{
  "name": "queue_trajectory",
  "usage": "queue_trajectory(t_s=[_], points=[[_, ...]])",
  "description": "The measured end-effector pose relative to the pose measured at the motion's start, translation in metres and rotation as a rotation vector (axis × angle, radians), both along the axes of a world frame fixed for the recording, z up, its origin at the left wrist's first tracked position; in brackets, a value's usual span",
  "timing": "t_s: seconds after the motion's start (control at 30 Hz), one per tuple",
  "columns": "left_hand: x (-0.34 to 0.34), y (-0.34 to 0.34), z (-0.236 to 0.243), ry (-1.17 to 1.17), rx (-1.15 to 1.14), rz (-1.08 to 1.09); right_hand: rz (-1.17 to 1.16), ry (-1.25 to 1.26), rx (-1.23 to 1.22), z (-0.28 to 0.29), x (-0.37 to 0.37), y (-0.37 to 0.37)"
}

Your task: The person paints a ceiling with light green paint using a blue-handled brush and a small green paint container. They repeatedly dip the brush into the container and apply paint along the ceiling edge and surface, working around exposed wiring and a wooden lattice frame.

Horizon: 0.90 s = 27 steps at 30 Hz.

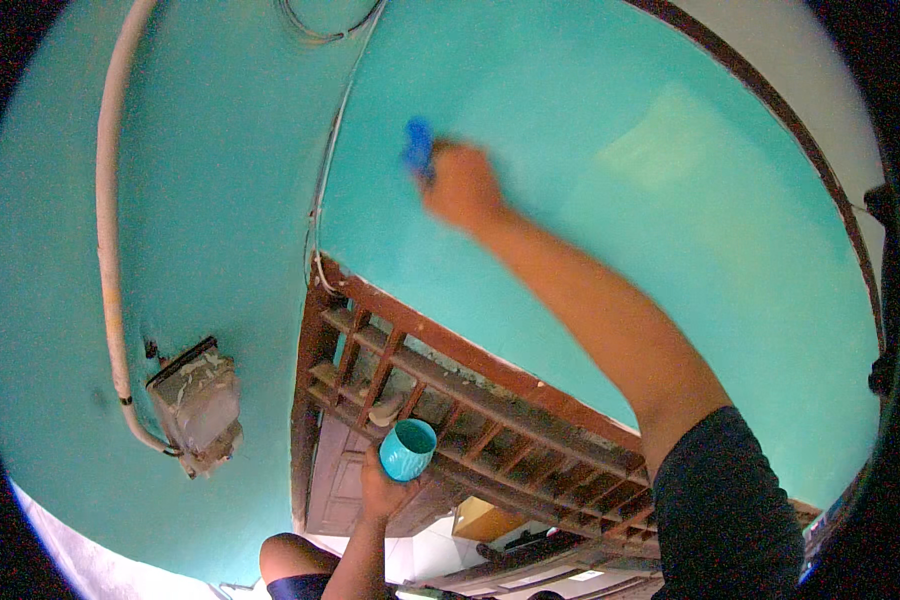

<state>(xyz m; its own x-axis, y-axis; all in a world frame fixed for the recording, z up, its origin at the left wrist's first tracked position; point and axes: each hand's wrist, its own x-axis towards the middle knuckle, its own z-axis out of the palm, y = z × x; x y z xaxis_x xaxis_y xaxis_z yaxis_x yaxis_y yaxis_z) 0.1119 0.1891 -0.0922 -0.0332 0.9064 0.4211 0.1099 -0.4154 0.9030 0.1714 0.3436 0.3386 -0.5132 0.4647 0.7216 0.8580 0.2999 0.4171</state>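
From my head camera, I see my right hand (460, 185) raised against the turquoise painted wall (560, 120), fingers closed around a small bright-blue tool (417, 145), too blurred to tell its exact kind. Low down, below and a little left of it, my left hand (385, 490) curls round the lower part of a light-blue ribbed cup (407, 455), its mouth up and slightly tilted; I can't make out what is inside. Between my hands runs a reddish-brown wooden lattice frame (442, 333), and right of my right hand sits a pale yellowish-green patch (660, 140) on the wall. I judge that I'm partway through coating this wall, at the spreading step. The next move seems to call for light, even pressure near the corner left of my right hand, with the cup kept level.
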Motion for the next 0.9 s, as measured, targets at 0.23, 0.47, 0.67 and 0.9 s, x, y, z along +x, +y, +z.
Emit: queue_trajectory(t_s=[0.23,0.47,0.67,0.9], points=[[0.006,0.010,-0.003,-0.167,0.032,-0.044,0.142,-0.343,0.311,-0.002,-0.001,0.008],[0.015,0.012,-0.004,-0.078,-0.081,-0.061,0.114,-0.350,-0.233,-0.125,0.020,-0.020],[0.018,0.011,-0.007,-0.100,0.073,-0.061,-0.212,0.041,0.139,0.078,0.059,-0.064],[0.017,0.005,-0.002,-0.136,0.082,-0.087,-0.157,-0.312,0.865,0.173,0.105,-0.102]])
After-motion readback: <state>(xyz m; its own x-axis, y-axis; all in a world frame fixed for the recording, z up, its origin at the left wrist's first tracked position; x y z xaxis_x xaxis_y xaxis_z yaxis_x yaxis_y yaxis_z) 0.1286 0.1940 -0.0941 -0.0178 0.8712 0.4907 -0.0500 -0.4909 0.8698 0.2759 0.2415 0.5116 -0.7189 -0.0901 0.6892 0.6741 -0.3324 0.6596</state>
